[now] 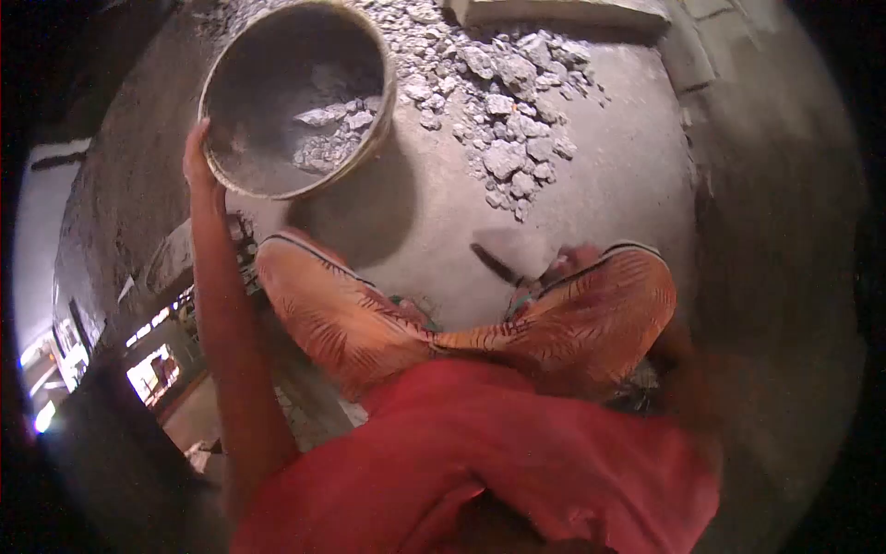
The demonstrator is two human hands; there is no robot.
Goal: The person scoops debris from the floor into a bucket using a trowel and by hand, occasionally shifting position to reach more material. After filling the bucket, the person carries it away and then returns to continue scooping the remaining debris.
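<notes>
My left hand (198, 157) grips the left rim of a large round bucket (249, 97), its mouth tilted toward me. Grey rubble (332, 138) lies inside, against the lower right wall. Beside my right knee, partly hidden by the trouser leg, my right hand (569, 262) is closed around a tool (498, 264) with a dark edge and a flat part smeared by motion. I cannot tell the tool's kind. The right forearm is mostly hidden by the leg. Just beyond the tool, broken grey chunks (517, 152) are heaped on the floor.
Bare concrete floor (637, 157) spreads around the heap. A pale slab (563, 11) lies at the top edge, and a dark wall or ledge (775, 203) runs down the right. My bent knees in orange patterned trousers (341, 300) frame the near floor. Bright openings (152, 369) show at lower left.
</notes>
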